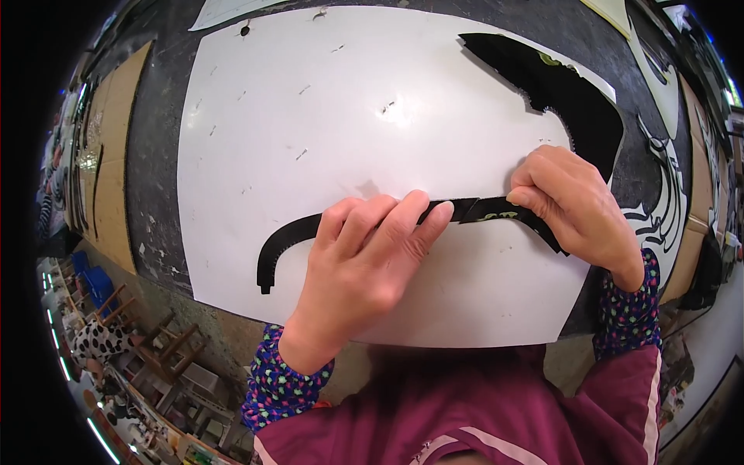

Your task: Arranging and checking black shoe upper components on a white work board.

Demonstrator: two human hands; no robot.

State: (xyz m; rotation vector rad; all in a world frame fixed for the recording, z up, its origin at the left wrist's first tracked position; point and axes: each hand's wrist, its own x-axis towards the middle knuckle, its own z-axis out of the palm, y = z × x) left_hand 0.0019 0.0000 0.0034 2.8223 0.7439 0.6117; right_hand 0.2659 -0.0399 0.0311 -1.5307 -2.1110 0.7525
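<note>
A narrow, curved black strip (293, 232) lies across a large white sheet (256, 155). It seems to be made of two overlapping pieces, with a small greenish pattern on the right one; its material I cannot tell. My left hand (364, 252) is closed over the middle of the strip, fingertips and thumb pressed along it near the overlap. At the right part of the strip, my right hand (570, 201) has its fingers curled and its thumb against the upper edge. A wider black curved piece (593, 116) with a notched inner edge lies beyond my right hand.
The sheet rests on a dark worktable (159, 178). Flat cardboard (116, 163) is at the left, white cut-out pieces (659, 194) at the right. Wooden stools (167, 345) and another person in spotted clothing (101, 341) are on the floor side at lower left.
</note>
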